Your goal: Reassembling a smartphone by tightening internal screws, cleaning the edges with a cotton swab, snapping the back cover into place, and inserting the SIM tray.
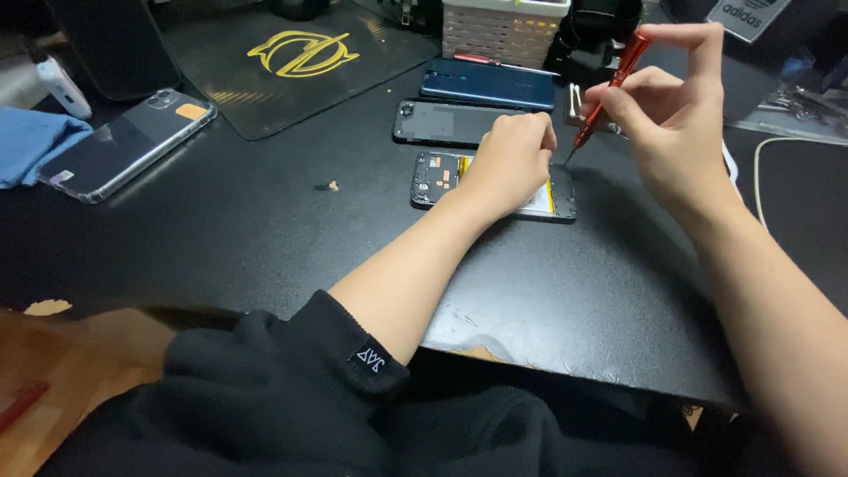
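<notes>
An opened phone [439, 173] lies on the black desk [265, 221], its back cover off and its battery and circuit board showing. My left hand [508, 159] rests fisted on top of it and presses it down, hiding most of the battery. My right hand [671, 106] holds a red screwdriver [609, 88] upright and slightly tilted, with an index finger on its cap. The screwdriver tip touches the phone's upper right corner.
A dark phone panel [442, 122] and a blue phone back cover [488, 84] lie just behind the opened phone. A phone in a clear case [128, 146] sits at left beside a blue cloth [31, 141]. A woven basket [503, 26] and a black mat [291, 62] stand at the back.
</notes>
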